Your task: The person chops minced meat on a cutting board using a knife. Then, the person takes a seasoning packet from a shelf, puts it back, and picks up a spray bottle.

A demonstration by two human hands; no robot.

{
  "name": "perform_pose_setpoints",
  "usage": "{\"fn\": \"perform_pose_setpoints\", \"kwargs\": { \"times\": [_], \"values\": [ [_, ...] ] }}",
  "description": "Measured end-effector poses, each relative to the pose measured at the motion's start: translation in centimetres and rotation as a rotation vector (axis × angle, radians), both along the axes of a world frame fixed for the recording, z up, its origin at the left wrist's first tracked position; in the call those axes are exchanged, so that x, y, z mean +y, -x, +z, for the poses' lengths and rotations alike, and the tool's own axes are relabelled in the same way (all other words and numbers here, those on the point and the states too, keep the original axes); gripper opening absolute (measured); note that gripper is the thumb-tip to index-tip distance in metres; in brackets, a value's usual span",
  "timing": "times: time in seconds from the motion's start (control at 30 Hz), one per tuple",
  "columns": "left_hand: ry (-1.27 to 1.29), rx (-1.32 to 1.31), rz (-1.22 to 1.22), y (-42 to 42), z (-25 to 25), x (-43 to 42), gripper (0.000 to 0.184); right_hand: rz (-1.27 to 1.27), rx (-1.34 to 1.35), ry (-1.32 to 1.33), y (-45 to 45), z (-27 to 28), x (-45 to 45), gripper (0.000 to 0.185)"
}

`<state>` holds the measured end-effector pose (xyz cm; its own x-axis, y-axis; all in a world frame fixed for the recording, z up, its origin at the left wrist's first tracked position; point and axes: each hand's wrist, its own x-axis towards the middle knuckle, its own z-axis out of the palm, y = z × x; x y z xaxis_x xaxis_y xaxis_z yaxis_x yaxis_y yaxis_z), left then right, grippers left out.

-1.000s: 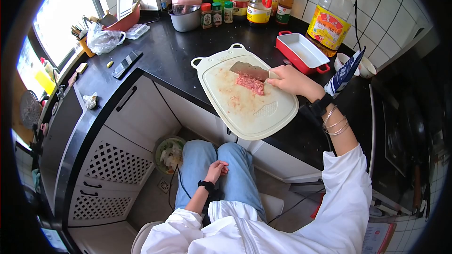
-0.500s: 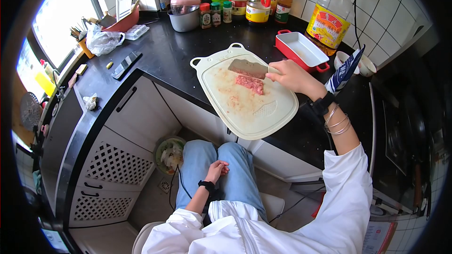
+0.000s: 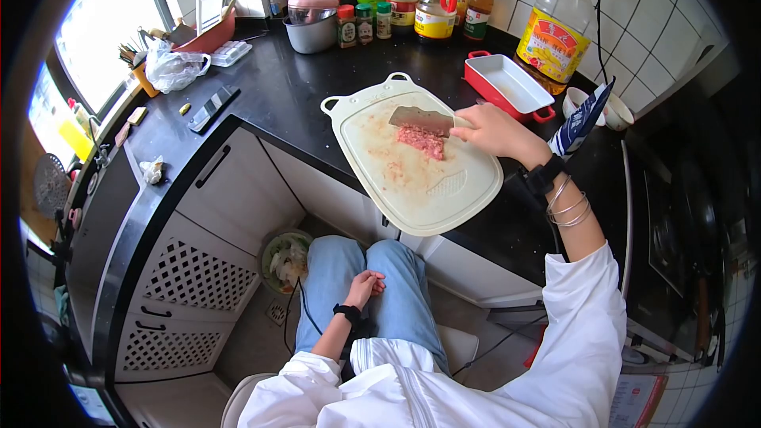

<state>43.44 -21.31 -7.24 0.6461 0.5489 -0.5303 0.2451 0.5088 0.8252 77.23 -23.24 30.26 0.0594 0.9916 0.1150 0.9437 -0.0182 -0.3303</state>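
A cleaver [image 3: 422, 120] is gripped by its pale handle in my right hand [image 3: 498, 131], fingers wrapped around it. Its broad blade lies along the far edge of a small pile of minced meat [image 3: 421, 142] and hides part of it. The meat sits on a cream cutting board [image 3: 380, 182], which is smeared with reddish residue and overhangs the counter's front edge. My left hand [image 3: 365, 288] rests on my lap with its fingers curled closed and nothing visible in them.
A red and white baking dish [image 3: 511, 84] stands behind my right hand, near a large oil bottle [image 3: 555, 28] and a blue packet [image 3: 580, 123]. Seasoning bottles and a grey pot [image 3: 311, 34] line the back. A phone [image 3: 213, 108] lies left. A bowl of scraps [image 3: 284, 260] sits below.
The cleaver has shifted slightly to the right and its blade has come down toward the meat. My left hand and the board have stayed put.
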Motion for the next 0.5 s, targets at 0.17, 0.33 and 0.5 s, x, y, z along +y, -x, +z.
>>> {"fn": "perform_pose_setpoints", "kwargs": {
  "times": [0.17,0.33,0.5],
  "values": [
    [0.001,0.001,-0.003,-0.1,-0.1,0.0,0.024,-0.023,-0.051,-0.03,0.5,-0.5,0.3,0.029],
    [0.005,0.003,0.001,0.0,0.3,0.0,0.023,0.004,-0.107,-0.104,1.2,0.2,-0.2,0.028],
    [0.004,-0.011,-0.004,0.0,-0.1,0.1,0.023,0.033,-0.042,-0.005,1.2,-0.2,0.2,0.029]
  ]
}}
